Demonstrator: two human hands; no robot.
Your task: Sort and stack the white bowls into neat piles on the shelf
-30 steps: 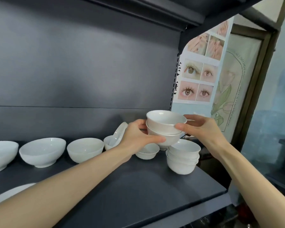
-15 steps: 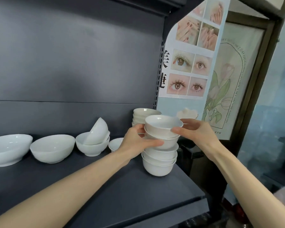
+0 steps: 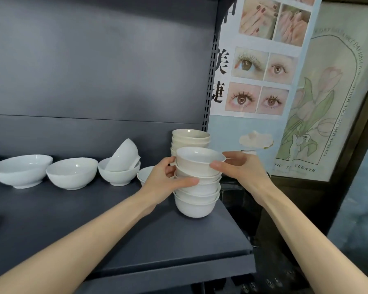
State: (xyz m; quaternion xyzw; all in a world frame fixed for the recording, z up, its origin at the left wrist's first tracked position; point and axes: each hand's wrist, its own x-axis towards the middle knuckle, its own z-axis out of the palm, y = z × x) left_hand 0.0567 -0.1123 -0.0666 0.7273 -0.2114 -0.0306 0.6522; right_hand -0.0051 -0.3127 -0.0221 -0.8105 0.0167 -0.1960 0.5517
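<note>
While the left hand (image 3: 166,177) and the right hand (image 3: 240,168) clasp it from opposite sides, the pile of small bowls (image 3: 197,202) stands upright between them at the shelf's (image 3: 136,234) right end, equally near to both. Left thumb and fingers wrap its upper bowls; the right pinches the top bowl (image 3: 200,159), which looks not quite seated. Just behind stands a cream pile (image 3: 190,137), crowding any backward push; farther left a tipped bowl (image 3: 123,154) and wide bowls (image 3: 71,172) wait.

I am reading 2 black Chinese characters, 美 and 睫, down the left edge of the eye poster (image 3: 261,81). The tulip poster (image 3: 327,102) is showing "NICE DAY" along its arch and "CLEATH" underneath.
</note>
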